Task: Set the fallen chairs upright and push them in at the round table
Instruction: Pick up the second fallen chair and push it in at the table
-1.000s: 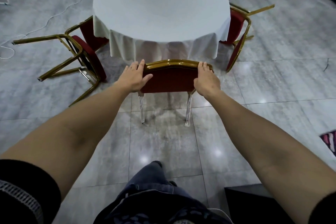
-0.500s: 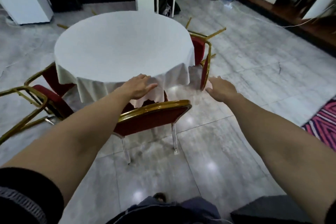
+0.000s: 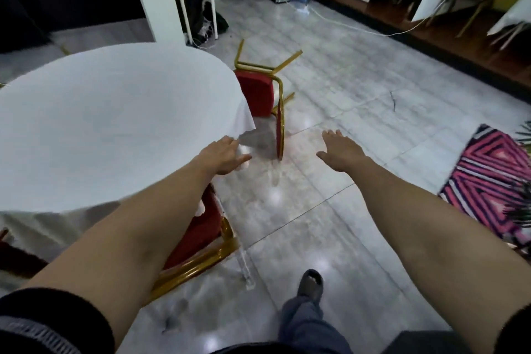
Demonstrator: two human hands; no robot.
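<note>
Letting go of the pushed-in chair [image 3: 207, 236], I now reach my left hand [image 3: 224, 156] and right hand [image 3: 342, 152], fingers spread and empty, toward the fallen chair [image 3: 258, 95] at the round table [image 3: 115, 123]'s right edge.

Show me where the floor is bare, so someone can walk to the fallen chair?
Bare tiles run between the round table and the striped rug, right up to the fallen chair. Both hands, left and right, are open over that stretch. It is crowded close beside the table, where the upright chair stands pushed in.
</note>
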